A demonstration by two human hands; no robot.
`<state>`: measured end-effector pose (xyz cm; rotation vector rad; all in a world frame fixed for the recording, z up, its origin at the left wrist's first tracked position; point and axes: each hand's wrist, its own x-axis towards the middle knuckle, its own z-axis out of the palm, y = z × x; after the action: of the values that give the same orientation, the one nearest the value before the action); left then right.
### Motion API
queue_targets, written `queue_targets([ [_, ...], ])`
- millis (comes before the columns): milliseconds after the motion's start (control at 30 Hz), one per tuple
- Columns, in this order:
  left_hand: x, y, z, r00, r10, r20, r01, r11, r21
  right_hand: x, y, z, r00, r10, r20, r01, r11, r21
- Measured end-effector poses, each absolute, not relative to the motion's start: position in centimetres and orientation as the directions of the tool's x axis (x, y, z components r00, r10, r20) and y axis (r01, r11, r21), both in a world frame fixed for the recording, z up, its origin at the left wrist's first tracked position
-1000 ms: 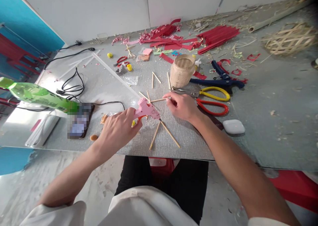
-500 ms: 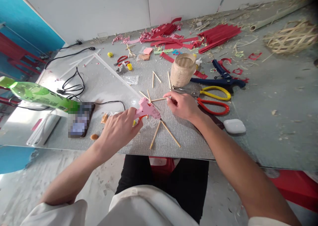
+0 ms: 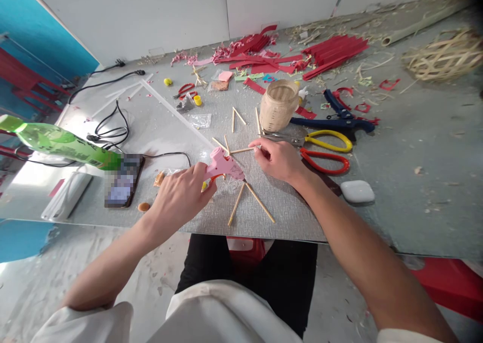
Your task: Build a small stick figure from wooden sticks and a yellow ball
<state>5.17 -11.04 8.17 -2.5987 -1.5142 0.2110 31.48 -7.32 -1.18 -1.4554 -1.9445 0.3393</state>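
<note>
My left hand grips a pink glue gun, whose nozzle points at a joint of thin bamboo sticks on the grey mat. My right hand pinches the end of one bamboo stick that lies flat, just right of the gun. Two joined sticks form a V in front of the gun. More stick pairs lie farther back.
A woven bamboo cup, yellow scissors, red scissors and blue pliers lie right of my hand. A white earbud case, a phone, a green bottle, cables and red strips surround them.
Almost nothing has moved; both hands hold their places at the stick joint, and only the view shifted slightly.
</note>
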Motion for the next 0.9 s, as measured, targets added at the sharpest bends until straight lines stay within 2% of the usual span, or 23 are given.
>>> queue_targets([
  [900, 5.09, -11.10, 8.14, 0.490, 0.870, -0.050, 0.854, -0.491, -0.174, 31.46, -7.28, -1.20, -0.150, 0.923, 0.354, 0.772, 0.333, -0.541],
])
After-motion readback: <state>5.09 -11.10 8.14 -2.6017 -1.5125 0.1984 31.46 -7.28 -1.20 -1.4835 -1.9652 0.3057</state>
